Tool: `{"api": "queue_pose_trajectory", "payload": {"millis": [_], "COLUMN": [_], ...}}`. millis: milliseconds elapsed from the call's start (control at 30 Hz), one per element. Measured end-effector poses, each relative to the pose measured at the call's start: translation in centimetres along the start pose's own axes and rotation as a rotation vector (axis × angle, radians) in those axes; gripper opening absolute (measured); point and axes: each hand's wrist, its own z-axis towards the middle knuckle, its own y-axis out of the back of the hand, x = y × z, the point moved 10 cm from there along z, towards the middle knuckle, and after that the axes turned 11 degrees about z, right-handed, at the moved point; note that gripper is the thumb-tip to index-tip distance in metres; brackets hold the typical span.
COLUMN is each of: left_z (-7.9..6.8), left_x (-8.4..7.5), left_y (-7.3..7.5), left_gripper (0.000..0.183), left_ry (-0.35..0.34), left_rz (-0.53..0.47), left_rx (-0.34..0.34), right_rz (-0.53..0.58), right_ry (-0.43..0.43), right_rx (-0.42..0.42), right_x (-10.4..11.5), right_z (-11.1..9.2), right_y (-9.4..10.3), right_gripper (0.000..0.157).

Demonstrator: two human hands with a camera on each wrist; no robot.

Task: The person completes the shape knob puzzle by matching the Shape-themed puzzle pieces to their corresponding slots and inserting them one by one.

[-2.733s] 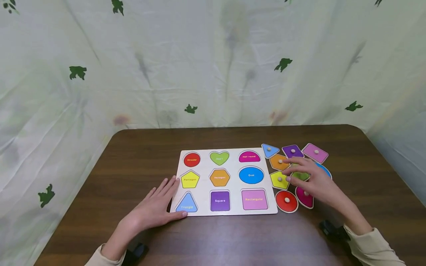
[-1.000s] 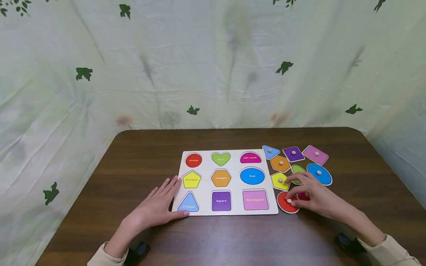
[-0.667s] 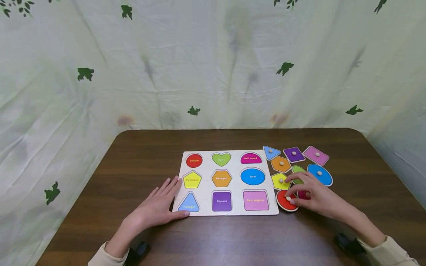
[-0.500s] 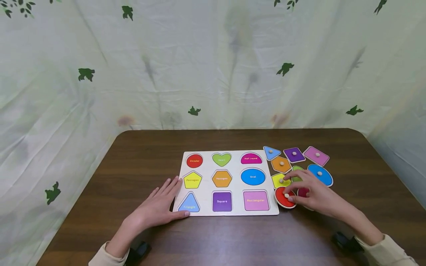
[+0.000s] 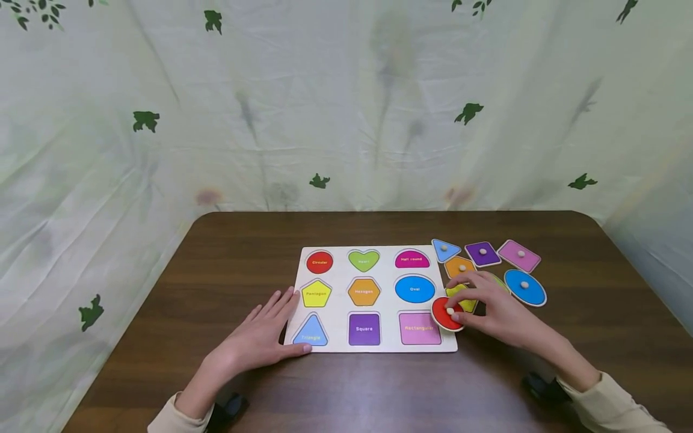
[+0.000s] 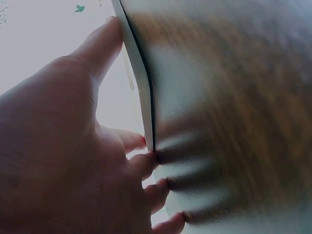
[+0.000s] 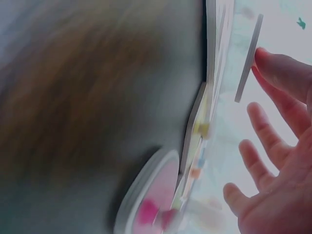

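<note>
My right hand [image 5: 489, 310] pinches the small knob of a red round puzzle piece [image 5: 440, 311] between thumb and finger. In the head view that piece overlaps the right edge of the white shape puzzle board [image 5: 338, 331], near its printed oval and rectangle. The right wrist view shows the round piece [image 7: 248, 61] edge-on and raised above the table, with the other fingers spread apart. My left hand [image 5: 251, 337] rests with extended fingers at the board's left edge, its thumb on the lower left corner beside the printed triangle.
Right of the board lie knobbed pieces: blue triangle [image 5: 445, 250], purple square [image 5: 483, 254], pink rectangle [image 5: 520, 256], blue oval [image 5: 525, 287], orange hexagon [image 5: 455, 266] and yellow pentagon [image 5: 467, 305]. The right hand partly covers the green piece [image 5: 500, 282]. A magenta piece [image 7: 165, 190] shows in the right wrist view.
My right hand has come down from above the pieces to the red round piece, pinched its knob, and carried it up and left over the board's edge. The left hand stays at the board.
</note>
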Motion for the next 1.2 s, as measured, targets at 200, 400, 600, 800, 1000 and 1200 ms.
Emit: {"api": "queue_pose_trajectory", "payload": {"millis": [200,400,600,800,1000,1200], "left_z": [0.2,0.2,0.3,0.3,0.1,0.0], "left_x": [0.1,-0.1,-0.1,-0.1,-0.1,0.0], "left_y": [-0.2,-0.1,-0.2,-0.3,-0.1,-0.1], "left_gripper": [0.111,0.111,0.111,0.111,0.110,0.110], "left_ry": [0.004,0.005,0.004,0.001,0.000,0.007], "left_rz": [0.010,0.017,0.013,0.016,0.008,0.008], "left_rx": [0.005,0.005,0.006,0.005,0.002,0.006], "right_rz": [0.038,0.072,0.096,0.118,0.123,0.147], "right_ry": [-0.012,-0.012,-0.035,-0.071,-0.084,-0.094], "right_rx": [0.024,0.039,-0.007,-0.045,-0.067,-0.087], "right_x": [0.3,0.9,1.1,1.5,2.0,2.3], "right_z": [1.0,1.9,3.1,4.3,5.6,7.0], "right_y": [-0.6,-1.1,-1.6,-1.9,-2.2,-2.6], "right_gripper": [0.029,0.026,0.021,0.017,0.015,0.012]}}
